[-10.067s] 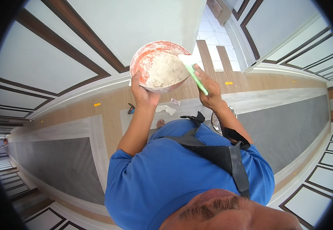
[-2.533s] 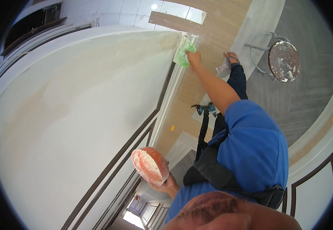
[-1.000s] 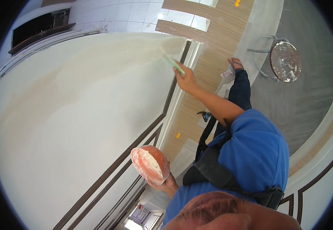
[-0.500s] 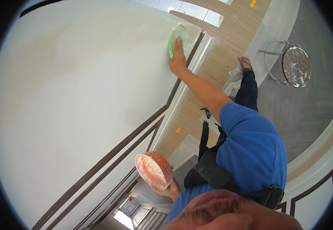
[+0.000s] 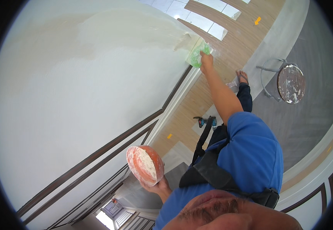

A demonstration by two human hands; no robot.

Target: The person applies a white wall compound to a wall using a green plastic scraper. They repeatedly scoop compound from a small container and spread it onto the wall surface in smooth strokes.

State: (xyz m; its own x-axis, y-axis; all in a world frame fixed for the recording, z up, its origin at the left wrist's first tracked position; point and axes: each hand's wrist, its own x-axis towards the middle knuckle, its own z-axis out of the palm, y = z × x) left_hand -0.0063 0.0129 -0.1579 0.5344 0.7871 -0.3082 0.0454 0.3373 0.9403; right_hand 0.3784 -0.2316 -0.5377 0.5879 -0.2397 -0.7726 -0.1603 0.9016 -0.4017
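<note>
**Trowel stroke reaches lower edge of wall panel**

Right hand (image 5: 206, 59), fingers clamped on green plastic trowel (image 5: 197, 53), has moved from mid-panel half a second ago down to the wall (image 5: 78, 96) panel's lower edge by the dark trim; fresh plaster ridge there, so the pass looks near done. Left hand (image 5: 157, 188) cups the orange plaster bowl (image 5: 145, 165) from below. Wood-look floor (image 5: 228, 50), paint-spattered stool (image 5: 289, 82), cordless drill (image 5: 205, 122) below

1 bowl (image 5: 145, 170), 1 trowel (image 5: 195, 56), 1 stool (image 5: 287, 82), 1 drill (image 5: 206, 122)
</note>
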